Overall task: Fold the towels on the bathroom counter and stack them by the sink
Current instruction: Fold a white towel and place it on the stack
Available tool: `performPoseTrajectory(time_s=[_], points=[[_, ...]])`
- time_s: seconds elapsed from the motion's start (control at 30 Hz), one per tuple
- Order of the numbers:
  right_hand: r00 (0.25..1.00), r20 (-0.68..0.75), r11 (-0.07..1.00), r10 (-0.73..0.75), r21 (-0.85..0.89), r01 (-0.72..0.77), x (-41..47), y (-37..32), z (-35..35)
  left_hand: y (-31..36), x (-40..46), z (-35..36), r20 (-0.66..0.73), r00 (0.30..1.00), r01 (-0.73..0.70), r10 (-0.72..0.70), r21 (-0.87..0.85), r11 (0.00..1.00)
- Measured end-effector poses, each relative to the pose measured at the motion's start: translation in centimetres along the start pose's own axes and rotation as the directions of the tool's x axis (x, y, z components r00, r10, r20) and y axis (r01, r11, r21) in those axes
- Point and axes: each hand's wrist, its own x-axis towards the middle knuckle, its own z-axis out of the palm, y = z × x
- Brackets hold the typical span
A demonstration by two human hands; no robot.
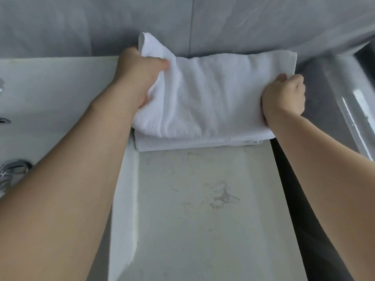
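A folded white towel lies at the back of the pale marble counter, against the grey wall. It sits on top of another folded white towel, whose edge shows below it. My left hand grips the top towel's left end, and a corner of cloth sticks up above the fingers. My right hand grips its right edge with curled fingers. Both forearms reach in from the bottom of the view.
A white sink basin lies to the left, with a chrome tap at the left edge. The counter's right edge drops into a dark gap. A glass panel edge stands at the far right.
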Motion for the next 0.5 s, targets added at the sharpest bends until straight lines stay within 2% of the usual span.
performPoseTrajectory(time_s=[0.13, 0.23, 0.3, 0.33, 0.4, 0.47, 0.5], points=[[1.0, 0.002, 1.0, 0.011, -0.008, -0.011, 0.9, 0.0, 0.1, -0.3, 0.3, -0.3, -0.076, 0.991, -0.09, 0.113, 0.26, 0.961], [0.999, -0.01, 0.999, 0.032, -0.035, -0.033, 0.8, -0.1, 0.2, -1.0, -0.6, -0.5, -0.139, 0.967, -0.119, 0.214, 0.496, 0.86], [0.996, -0.085, 0.996, 0.034, -0.081, -0.041, 0.5, -0.3, 0.4, -1.1, -1.7, -0.1, -0.196, 0.933, -0.128, 0.3, 0.6, 0.79], [0.991, -0.131, 0.995, -0.014, -0.102, 0.0, 0.3, -0.4, 0.3, -1.0, -2.3, 0.2, -0.216, 0.907, -0.146, 0.362, 0.645, 0.75], [0.942, -0.197, 0.959, -0.272, -0.134, 0.249, -0.6, -0.4, -0.2, -0.7, -3.4, 0.6, -0.218, 0.802, -0.171, 0.557, 0.808, 0.563], [0.812, -0.158, 0.827, -0.561, -0.132, 0.546, -1.4, -0.4, -0.4, -0.3, -4.4, 1.3, -0.118, 0.691, -0.256, 0.713, 0.882, 0.395], [0.755, -0.097, 0.761, -0.648, -0.124, 0.637, -1.6, -0.3, -0.3, -0.2, -4.8, 1.9, -0.002, 0.676, -0.359, 0.737, 0.873, 0.331]])
